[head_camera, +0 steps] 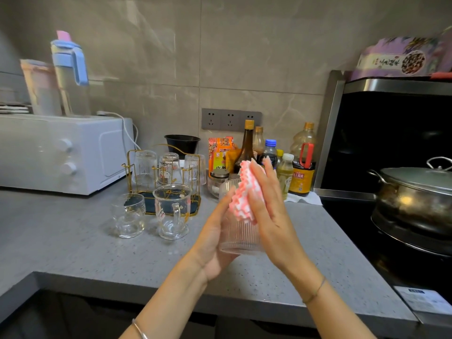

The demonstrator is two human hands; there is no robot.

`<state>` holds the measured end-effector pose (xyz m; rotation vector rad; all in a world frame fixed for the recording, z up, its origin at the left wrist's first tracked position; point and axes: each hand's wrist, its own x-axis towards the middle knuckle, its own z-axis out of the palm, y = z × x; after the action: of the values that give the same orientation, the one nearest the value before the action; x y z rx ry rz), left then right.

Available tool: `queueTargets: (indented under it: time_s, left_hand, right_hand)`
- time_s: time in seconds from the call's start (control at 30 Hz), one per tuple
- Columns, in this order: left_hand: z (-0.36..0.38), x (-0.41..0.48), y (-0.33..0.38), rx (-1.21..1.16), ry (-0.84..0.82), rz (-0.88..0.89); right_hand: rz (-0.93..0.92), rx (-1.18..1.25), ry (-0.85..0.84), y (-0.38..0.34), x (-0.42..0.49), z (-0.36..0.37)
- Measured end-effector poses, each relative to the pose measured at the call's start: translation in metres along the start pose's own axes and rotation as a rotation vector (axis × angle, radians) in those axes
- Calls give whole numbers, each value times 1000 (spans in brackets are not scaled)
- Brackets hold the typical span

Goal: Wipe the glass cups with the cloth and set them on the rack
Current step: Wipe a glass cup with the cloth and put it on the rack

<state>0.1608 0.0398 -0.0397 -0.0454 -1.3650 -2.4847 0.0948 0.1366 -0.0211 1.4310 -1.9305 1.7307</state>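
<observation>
My left hand (215, 241) grips the ribbed glass cup (241, 238) above the worktop (73, 253). My right hand (266, 204), fingers straight, presses the pink cloth (244, 196) against it. I'd turn the cup slowly under even pressure.

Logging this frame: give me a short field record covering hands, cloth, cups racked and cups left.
left hand: holds the ribbed cup above the counter
right hand: straight fingers press the cloth against the ribbed cup
rack: three inverted cups on it
waiting: small glass and handled mug, upright on the counter in front of the rack
stage: wiping; ribbed cup not yet racked
</observation>
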Motion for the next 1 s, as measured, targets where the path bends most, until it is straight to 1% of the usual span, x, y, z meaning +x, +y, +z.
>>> queueTargets:
  time_s: [0.1, 0.2, 0.3, 0.43, 0.53, 0.67, 0.77, 0.83, 0.93, 1.0]
  left_hand:
    - [-2, 4, 2, -134, 19, 4]
    - [-5, 6, 8, -209, 14, 13]
    - [-4, 6, 12, -191, 21, 56]
    - [-2, 6, 9, -184, -3, 4]
    - [0, 4, 7, -185, -43, -79]
    - [-1, 2, -3, -150, -52, -140]
    - [-1, 3, -5, -168, -22, -89]
    - [-2, 6, -6, -177, 15, -58]
    - [-3, 9, -2, -260, 33, -28]
    - [-5, 14, 1, -273, 62, 49]
  right_hand:
    - [-50, 29, -41, -1, -15, 8]
    - [-154, -42, -87, -2, -41, 19]
    - [-174, -79, -95, -3, -57, 22]
    - [-181, -124, -50, -2, -50, 21]
    - [-138, -88, 22, -2, -30, 13]
    - [6, -4, 45, 0, -2, -6]
    - [31, 28, 13, 2, -2, -5]
    - [15, 49, -15, 4, -13, 1]
    - [-27, 40, -59, 5, -36, 15]
    - [-60, 8, -86, 6, -52, 23]
